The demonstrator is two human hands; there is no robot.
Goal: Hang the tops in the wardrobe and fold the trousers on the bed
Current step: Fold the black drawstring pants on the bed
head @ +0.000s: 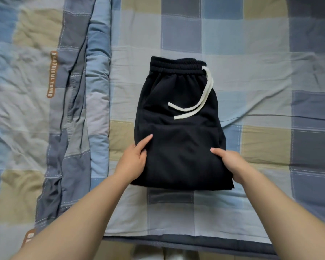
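Black trousers (178,132) lie folded into a compact rectangle in the middle of the bed (261,76), elastic waistband at the far end, a white drawstring (201,102) draped across the top. My left hand (133,162) grips the near left edge of the fold, thumb on top, fingers tucked under the cloth. My right hand (231,162) holds the near right edge the same way, with its thumb pressing on the fabric. No tops or wardrobe are in view.
The bed carries a checked sheet in blue, grey and tan. A rumpled quilt (41,102) of the same pattern lies bunched along the left side. The bed's near edge (186,239) runs below my forearms, with floor beneath.
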